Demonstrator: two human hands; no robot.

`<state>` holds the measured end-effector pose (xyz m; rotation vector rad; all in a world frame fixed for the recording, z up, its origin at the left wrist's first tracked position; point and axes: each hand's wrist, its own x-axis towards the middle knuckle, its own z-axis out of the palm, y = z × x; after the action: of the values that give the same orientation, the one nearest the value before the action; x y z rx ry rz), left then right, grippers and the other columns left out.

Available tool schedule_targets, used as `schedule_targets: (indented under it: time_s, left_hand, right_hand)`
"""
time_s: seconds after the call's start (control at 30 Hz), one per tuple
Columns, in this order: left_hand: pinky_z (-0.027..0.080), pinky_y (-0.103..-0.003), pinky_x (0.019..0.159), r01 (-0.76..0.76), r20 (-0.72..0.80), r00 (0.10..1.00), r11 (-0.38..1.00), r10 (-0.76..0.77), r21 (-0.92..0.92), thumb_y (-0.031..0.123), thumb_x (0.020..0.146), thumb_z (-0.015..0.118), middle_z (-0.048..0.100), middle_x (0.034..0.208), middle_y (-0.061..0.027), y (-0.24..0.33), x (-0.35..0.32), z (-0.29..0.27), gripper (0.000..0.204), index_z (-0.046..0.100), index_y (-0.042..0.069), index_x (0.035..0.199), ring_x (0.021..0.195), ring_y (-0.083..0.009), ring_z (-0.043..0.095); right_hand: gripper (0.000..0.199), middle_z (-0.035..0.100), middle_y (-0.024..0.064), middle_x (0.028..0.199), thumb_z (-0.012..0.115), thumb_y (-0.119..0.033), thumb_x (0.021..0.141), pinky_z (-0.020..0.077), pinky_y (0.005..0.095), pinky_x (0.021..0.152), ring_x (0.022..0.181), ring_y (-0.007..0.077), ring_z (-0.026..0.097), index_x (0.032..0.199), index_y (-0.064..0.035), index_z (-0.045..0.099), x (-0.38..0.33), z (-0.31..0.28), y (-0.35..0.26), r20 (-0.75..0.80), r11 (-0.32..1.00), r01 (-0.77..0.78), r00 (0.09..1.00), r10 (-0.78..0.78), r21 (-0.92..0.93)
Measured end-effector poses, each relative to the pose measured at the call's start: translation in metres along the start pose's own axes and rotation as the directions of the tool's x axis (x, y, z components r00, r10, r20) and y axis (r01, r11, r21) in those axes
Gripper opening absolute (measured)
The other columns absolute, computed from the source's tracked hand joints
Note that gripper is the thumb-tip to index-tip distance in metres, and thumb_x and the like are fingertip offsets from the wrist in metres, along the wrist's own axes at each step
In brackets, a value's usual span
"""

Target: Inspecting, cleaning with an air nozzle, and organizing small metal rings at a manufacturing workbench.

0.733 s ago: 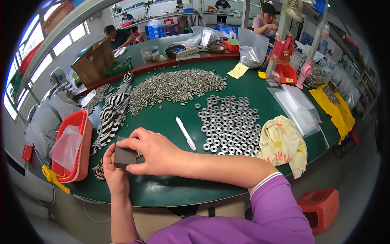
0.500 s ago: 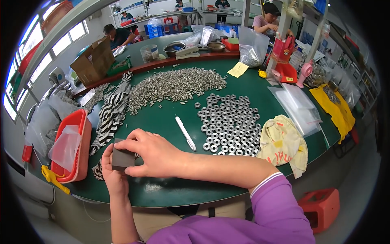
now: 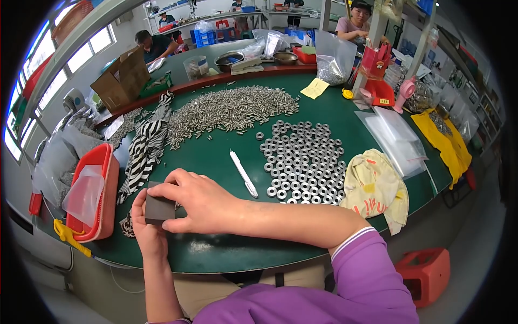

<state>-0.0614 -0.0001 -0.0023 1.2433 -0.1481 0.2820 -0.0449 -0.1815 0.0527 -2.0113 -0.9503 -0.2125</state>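
Between my two hands is a dark grey-brown rectangular block (image 3: 159,209), held over the left front of the green table. My left hand (image 3: 148,235) supports it from the left and below. My right hand (image 3: 197,202) reaches across with its thumb at the near edge and its fingers over the far edge. Whether something small lies under or behind the block cannot be seen. Right of my hands lies a white pen (image 3: 244,174). Beyond it are many metal rings (image 3: 305,162), laid flat in a close group. A wide heap of small metal pins (image 3: 232,110) spreads across the far side.
On the left stand a red basket (image 3: 110,200) with a plastic bag and a striped cloth (image 3: 145,143). A yellow cloth (image 3: 376,189), clear bags (image 3: 396,143) and a pink fan (image 3: 406,94) lie to the right. Co-workers sit beyond the table; a red stool (image 3: 426,275) stands on the floor.
The whole view has shifted slightly. Both hands keep the same hold on the block. At the back right, a co-worker's head has come up from a bowed position.
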Motion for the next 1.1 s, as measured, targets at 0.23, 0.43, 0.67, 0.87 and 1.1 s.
schedule_targets:
  time_s: [0.23,0.43,0.67,0.87,1.1]
  left_hand:
    - [0.046,-0.030,0.092,0.020,0.061,0.998,0.999,-0.017,-0.035,0.009,0.079,0.066,0.050,0.122,-0.0106,-0.001,-0.003,-0.008,0.055,0.039,0.002,0.126,0.109,-0.0199,0.053]
    - [0.045,-0.034,0.092,0.024,-0.044,0.999,0.986,-0.031,-0.162,0.017,0.083,0.061,0.051,0.117,-0.0103,0.000,0.000,-0.008,0.051,0.038,0.003,0.127,0.107,-0.0201,0.053]
    - [0.047,-0.032,0.090,-0.091,0.074,0.993,0.995,0.094,-0.041,0.015,0.084,0.062,0.051,0.120,-0.0103,-0.005,-0.001,-0.011,0.052,0.037,0.003,0.128,0.107,-0.0203,0.054]
    - [0.049,-0.030,0.085,-0.010,0.016,1.000,0.995,0.012,-0.098,0.006,0.076,0.068,0.057,0.111,-0.0101,0.002,-0.003,0.000,0.056,0.039,0.001,0.125,0.099,-0.0170,0.057]
    - [0.050,-0.030,0.083,-0.014,-0.054,0.999,0.990,0.007,-0.144,0.013,0.083,0.063,0.056,0.111,-0.0099,0.001,-0.001,-0.005,0.045,0.042,0.002,0.122,0.097,-0.0182,0.057]
  right_hand:
    - [0.056,0.048,0.0136,0.109,0.070,-0.028,0.068,0.0434,0.0383,0.087,0.101,0.0308,0.051,0.119,-0.0123,0.052,0.004,-0.002,0.010,-0.091,0.999,-0.047,0.995,0.045,-0.016]
    - [0.057,0.048,0.0139,0.110,0.070,-0.028,0.066,0.0438,0.0397,0.086,0.100,0.0324,0.051,0.118,-0.0130,0.053,0.000,0.006,-0.006,-0.041,0.993,0.114,0.993,-0.113,0.017]
    - [0.057,0.048,0.0141,0.109,0.071,-0.026,0.066,0.0430,0.0400,0.088,0.100,0.0322,0.051,0.118,-0.0124,0.053,0.002,0.003,-0.001,-0.087,0.998,0.052,0.995,-0.050,0.021]
    - [0.054,0.050,0.0136,0.106,0.070,-0.025,0.064,0.0445,0.0408,0.083,0.097,0.0314,0.052,0.115,-0.0131,0.056,0.006,-0.003,0.008,-0.173,0.999,0.008,0.985,-0.015,-0.039]
    - [0.055,0.048,0.0136,0.110,0.070,-0.027,0.065,0.0419,0.0418,0.087,0.100,0.0319,0.052,0.117,-0.0147,0.054,0.000,0.004,-0.011,-0.064,0.996,0.083,0.995,-0.081,0.025]
